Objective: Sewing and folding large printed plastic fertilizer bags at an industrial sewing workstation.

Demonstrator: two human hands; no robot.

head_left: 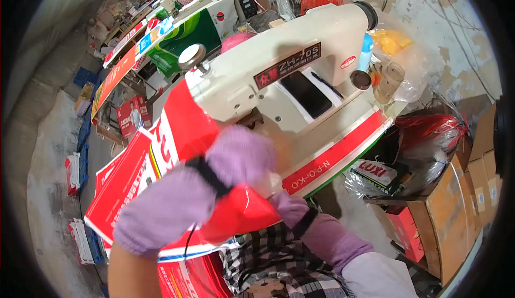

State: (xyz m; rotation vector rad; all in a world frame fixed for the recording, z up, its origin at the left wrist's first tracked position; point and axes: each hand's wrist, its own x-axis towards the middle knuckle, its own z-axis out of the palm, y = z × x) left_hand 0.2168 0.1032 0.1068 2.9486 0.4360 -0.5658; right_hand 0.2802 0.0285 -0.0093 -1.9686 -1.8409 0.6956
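A large cream industrial sewing machine (306, 41) stands in front of me. Red and white printed plastic sacking (188, 121) lies under its needle end and spreads to the left. My left hand (241, 153), in a purple knit glove with a black wrist strap, is over the sacking just below the needle area. It is smeared by motion and its fingers are hidden. My right hand (281, 199), gloved the same way, is close beside it by a raised red fold (241, 209). Its fingers are mostly covered, so its grip cannot be made out.
A black phone (307, 93) and a pen (327, 85) lie on the machine bed, near a brown-lidded jar (390, 78). Cardboard boxes (456, 212) stand at right. More sacks (193, 279) lie near my lap. Another covered worktable (182, 41) stands behind.
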